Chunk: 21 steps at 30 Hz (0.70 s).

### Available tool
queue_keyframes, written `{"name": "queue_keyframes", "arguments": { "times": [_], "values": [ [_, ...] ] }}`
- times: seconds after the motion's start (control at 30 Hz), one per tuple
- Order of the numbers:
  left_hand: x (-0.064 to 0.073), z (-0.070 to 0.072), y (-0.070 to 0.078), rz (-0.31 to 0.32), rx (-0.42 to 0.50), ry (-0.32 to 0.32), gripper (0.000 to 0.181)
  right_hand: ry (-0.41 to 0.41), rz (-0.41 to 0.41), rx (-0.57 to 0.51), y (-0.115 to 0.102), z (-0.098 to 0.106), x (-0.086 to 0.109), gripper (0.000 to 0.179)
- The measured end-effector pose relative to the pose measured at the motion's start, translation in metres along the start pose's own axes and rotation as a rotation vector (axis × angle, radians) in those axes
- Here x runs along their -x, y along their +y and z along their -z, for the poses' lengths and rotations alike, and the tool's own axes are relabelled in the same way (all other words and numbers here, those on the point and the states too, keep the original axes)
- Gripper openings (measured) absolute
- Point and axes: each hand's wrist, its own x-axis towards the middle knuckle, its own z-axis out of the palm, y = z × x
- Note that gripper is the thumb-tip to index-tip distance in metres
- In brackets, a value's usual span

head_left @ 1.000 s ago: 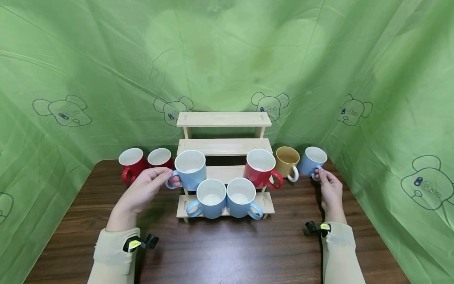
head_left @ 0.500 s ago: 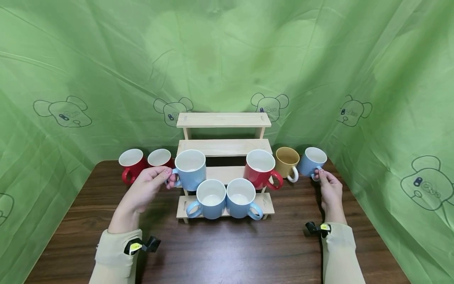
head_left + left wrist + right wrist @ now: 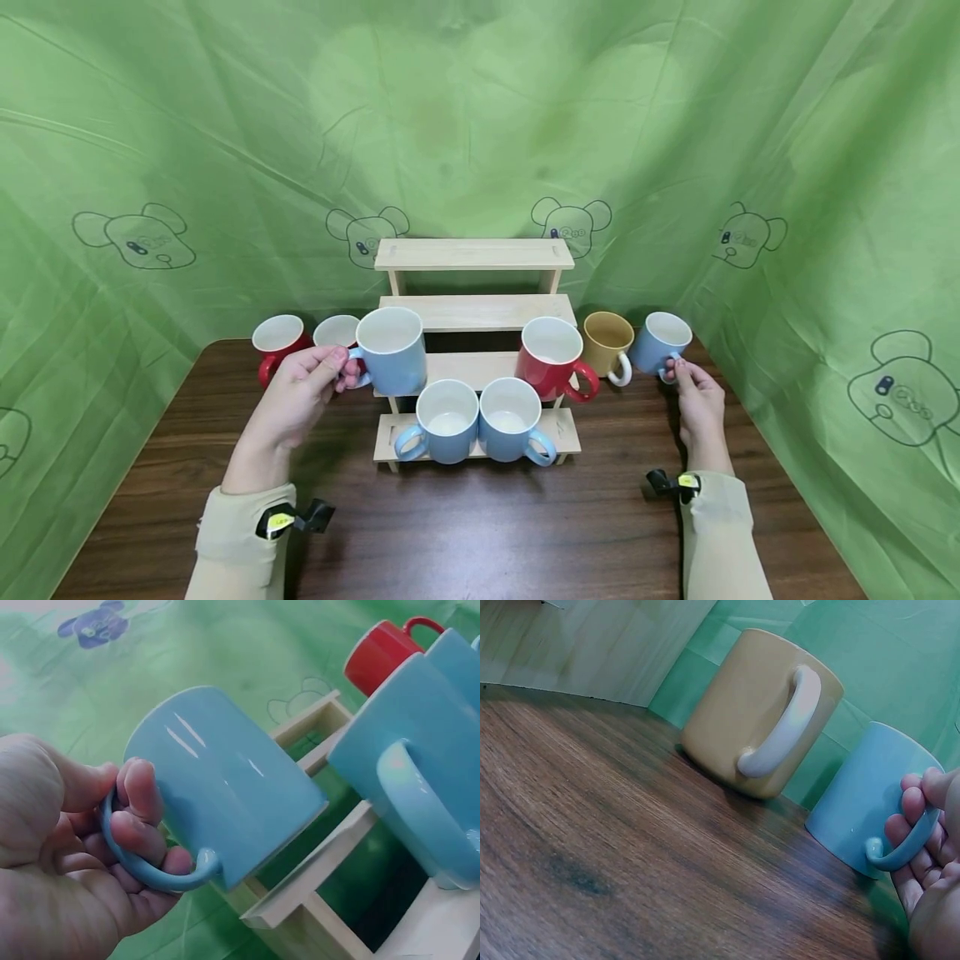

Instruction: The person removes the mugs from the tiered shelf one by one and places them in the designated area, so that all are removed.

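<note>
My left hand (image 3: 296, 392) grips the handle of a light blue mug (image 3: 393, 354), thumb on top and fingers curled through the loop. In the left wrist view this blue mug (image 3: 225, 780) shows above the wooden step, its white inside turned up in the head view. At the far right my right hand (image 3: 699, 400) pinches the handle of another light blue mug (image 3: 656, 343), which stands upright on the table; the right wrist view shows fingers (image 3: 913, 802) inside that handle. A mustard mug (image 3: 606, 343) with a white handle stands just left of it.
A stepped wooden rack (image 3: 480, 311) stands mid-table. Two light blue mugs (image 3: 448, 433) sit side by side on its lowest step; a red mug (image 3: 543, 371) is on the second step's right end. Two more red mugs stand behind my left hand. Green cloth (image 3: 465, 125) encloses the table.
My left hand has drawn its blue mug to the left and slightly up, and the mug now overlaps a red mug behind. The right hand and its mug have stayed put.
</note>
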Motion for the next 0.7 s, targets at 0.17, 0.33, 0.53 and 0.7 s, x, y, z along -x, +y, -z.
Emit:
{"name": "queue_keyframes", "arguments": {
  "times": [0.17, 0.33, 0.53, 0.7],
  "values": [
    [0.004, 0.001, 0.007, -0.07, 0.064, 0.033, 0.032, 0.0, 0.004, -0.008, 0.001, 0.0, 0.0, 0.021],
    [0.008, 0.0, 0.016, -0.119, 0.114, 0.086, 0.033, -0.002, -0.005, -0.019, 0.002, -0.001, -0.001, 0.027],
    [0.013, 0.003, 0.027, -0.147, 0.12, 0.123, 0.035, -0.018, 0.012, -0.019, 0.003, -0.002, 0.0, 0.025],
    [0.015, 0.007, 0.031, -0.156, 0.123, 0.138, 0.035, -0.021, 0.024, -0.031, 0.004, 0.0, 0.002, 0.021]
  ]
}}
